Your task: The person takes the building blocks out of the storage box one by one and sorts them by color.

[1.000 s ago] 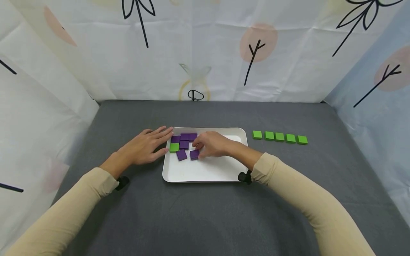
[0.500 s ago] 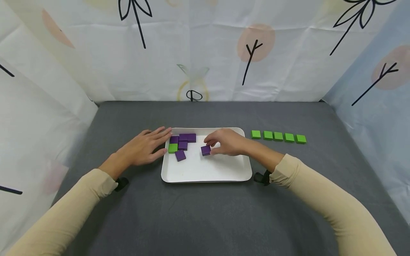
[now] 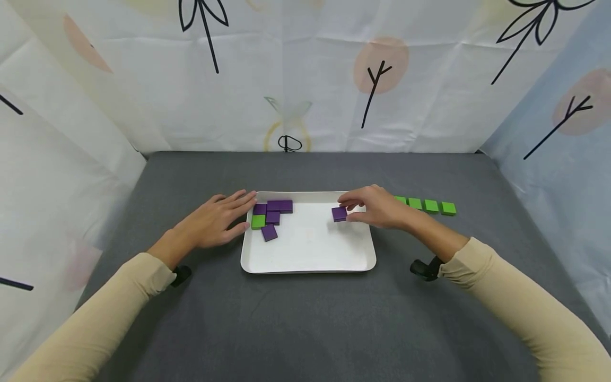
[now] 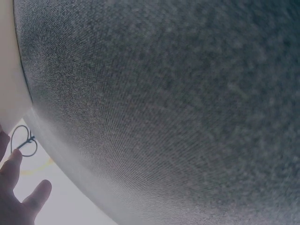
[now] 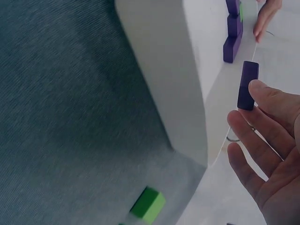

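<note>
My right hand (image 3: pixel 374 207) pinches a purple square tile (image 3: pixel 339 214) between thumb and fingers, over the right part of the white tray (image 3: pixel 305 246). Seen from the right wrist, the thumb presses one face of this purple tile (image 5: pixel 247 86), and the other fingers are spread behind it. With fingers extended, my left hand (image 3: pixel 215 220) rests at the tray's left rim. Beside it in the tray lie several purple tiles (image 3: pixel 273 217) grouped around one green tile (image 3: pixel 258 222). The lowest purple tile (image 3: pixel 269 233) is turned askew.
A row of green tiles (image 3: pixel 431 206) lies on the grey tabletop (image 3: pixel 305 323) to the right of the tray, partly hidden by my right hand. Patterned white cloth (image 3: pixel 324 95) walls the table at the back and sides.
My right hand has picked a purple tile off the left group and carried it rightward across the tray. My left hand has stayed at the tray's rim.
</note>
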Tool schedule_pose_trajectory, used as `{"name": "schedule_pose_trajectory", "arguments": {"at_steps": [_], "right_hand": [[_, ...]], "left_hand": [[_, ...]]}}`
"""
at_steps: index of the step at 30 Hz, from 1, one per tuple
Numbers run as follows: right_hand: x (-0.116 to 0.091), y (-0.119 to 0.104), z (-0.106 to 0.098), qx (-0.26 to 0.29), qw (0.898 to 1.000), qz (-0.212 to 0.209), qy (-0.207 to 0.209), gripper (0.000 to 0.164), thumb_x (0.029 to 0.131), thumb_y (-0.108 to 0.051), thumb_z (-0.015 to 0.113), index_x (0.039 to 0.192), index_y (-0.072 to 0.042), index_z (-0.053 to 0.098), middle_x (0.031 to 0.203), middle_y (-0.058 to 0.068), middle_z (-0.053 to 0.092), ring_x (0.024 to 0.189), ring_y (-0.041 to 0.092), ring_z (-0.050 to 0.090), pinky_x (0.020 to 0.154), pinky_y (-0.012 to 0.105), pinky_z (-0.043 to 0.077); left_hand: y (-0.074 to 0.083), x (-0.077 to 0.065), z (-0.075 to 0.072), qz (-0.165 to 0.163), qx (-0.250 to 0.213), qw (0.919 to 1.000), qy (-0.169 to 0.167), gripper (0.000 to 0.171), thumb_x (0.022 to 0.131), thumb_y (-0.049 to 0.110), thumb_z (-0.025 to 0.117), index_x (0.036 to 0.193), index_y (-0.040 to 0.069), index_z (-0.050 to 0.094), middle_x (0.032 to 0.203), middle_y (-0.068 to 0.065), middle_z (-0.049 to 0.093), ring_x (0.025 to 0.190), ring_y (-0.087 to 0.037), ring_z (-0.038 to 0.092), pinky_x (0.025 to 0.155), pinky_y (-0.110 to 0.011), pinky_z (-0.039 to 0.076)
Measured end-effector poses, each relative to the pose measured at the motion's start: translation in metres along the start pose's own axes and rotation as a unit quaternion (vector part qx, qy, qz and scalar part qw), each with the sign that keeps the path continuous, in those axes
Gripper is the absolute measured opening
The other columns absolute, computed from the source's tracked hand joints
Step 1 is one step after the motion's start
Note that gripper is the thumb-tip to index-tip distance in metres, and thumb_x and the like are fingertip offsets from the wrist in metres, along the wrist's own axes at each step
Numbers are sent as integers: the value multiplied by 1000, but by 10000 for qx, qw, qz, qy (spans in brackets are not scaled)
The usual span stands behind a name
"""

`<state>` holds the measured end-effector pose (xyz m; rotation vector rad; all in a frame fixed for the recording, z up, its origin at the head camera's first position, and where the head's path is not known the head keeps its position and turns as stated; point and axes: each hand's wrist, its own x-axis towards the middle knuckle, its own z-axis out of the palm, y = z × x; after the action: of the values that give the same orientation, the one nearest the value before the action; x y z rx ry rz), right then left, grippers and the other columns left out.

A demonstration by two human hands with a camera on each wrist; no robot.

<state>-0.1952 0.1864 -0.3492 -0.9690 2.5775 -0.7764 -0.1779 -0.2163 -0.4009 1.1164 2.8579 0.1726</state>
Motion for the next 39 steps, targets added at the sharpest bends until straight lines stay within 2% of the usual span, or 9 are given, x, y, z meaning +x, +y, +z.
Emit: {"name": "schedule_pose_trajectory", "arguments": {"at_steps": [5, 11, 16, 25, 39], "right_hand": [[-19, 12, -9, 71, 9992, 316, 216, 41, 89, -6, 74, 128, 2, 65, 114, 10, 73, 105, 25, 69, 89, 51, 51], [-41, 26, -19, -51, 9981, 319, 526, 38, 89, -7, 74, 125, 1, 67, 113, 11, 73, 104, 29, 69, 90, 51, 50], [-56, 36, -22, -85, 9974, 403, 584, 39, 89, -7, 75, 127, 1, 66, 117, 13, 71, 106, 29, 68, 91, 52, 50], [-69, 54, -9, -223, 9970, 570, 471, 41, 87, -5, 77, 125, 4, 65, 114, 15, 72, 102, 31, 69, 89, 51, 52], [-75, 80, 10, -373, 9956, 642, 564, 43, 86, -3, 76, 125, 6, 64, 114, 19, 70, 103, 34, 68, 88, 51, 52]], "left_hand": [[0, 0, 1, -34, -3, 10000, -16, 64, 104, 41, 47, 155, 6, 34, 163, -10, 26, 149, -33, 25, 111, -60, 28], [0, -1, 1, -35, 5, 10000, 11, 64, 104, 42, 47, 155, 6, 35, 163, -10, 26, 148, -33, 26, 111, -60, 29], [0, -2, 0, -5, -11, 10000, 26, 63, 104, 41, 47, 155, 6, 34, 163, -11, 27, 148, -34, 26, 111, -60, 29], [0, -1, 0, -40, -42, 10000, -24, 64, 104, 41, 47, 156, 6, 33, 163, -10, 25, 149, -32, 25, 112, -59, 28], [-1, -1, 1, -24, -56, 10000, 3, 63, 104, 41, 47, 156, 6, 33, 163, -10, 26, 149, -33, 25, 112, -59, 28]]}}
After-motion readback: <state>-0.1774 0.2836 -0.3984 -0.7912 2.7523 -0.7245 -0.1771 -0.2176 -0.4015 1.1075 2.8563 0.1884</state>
